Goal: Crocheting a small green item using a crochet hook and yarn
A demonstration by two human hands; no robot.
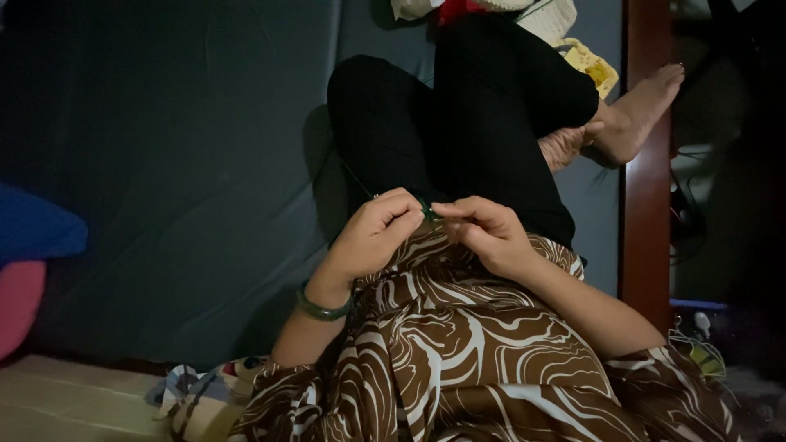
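My left hand [372, 236] and my right hand [483, 231] meet over my lap, fingertips pinched together on a small dark green piece of crochet work [427, 212]. A thin hook or needle [360, 185] sticks out up-left from my left fingers. A dark green bangle [322, 307] circles my left wrist. Both hands rest above my brown and white patterned top [446, 344]. What exactly each fingertip grips is too small and dim to make out.
My legs in black trousers [458, 115] lie crossed on a dark blue-grey mattress [180, 164], bare feet [630, 115] near a red-brown wooden post [647, 205]. White and yellow crochet pieces [573, 37] lie by my knees. Blue and pink cushions [24, 262] sit far left.
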